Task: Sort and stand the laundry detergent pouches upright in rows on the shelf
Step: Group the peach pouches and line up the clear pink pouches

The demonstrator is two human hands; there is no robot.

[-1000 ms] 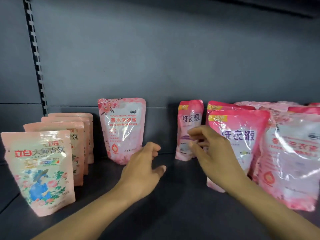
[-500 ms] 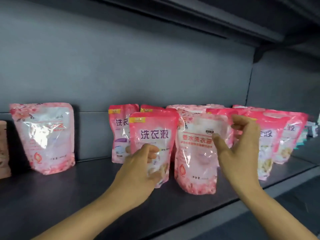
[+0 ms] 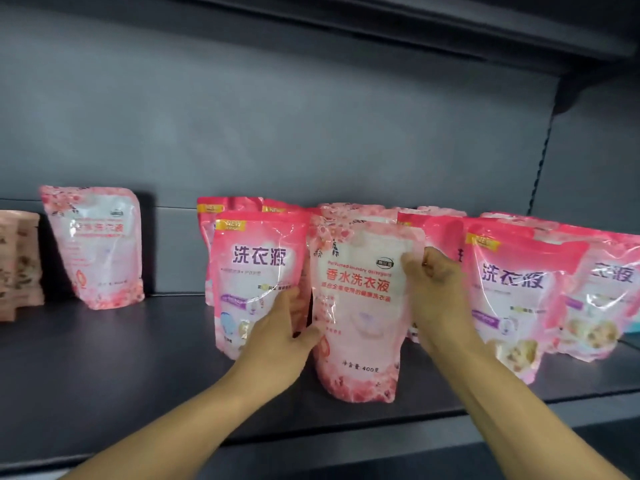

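I'm gripping the pale pouch at the shelf front: right hand pinching its upper edge, left hand closing on its side. Next, probably carrying it left beside its lone match.

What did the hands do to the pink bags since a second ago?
Both hands reached in and took hold of the pale cherry-blossom pouch: the right hand now pinches its upper right edge, the left hand presses its left side. Before, both hovered empty. The view also swung right. The matching lone pouch by the back wall stayed standing.
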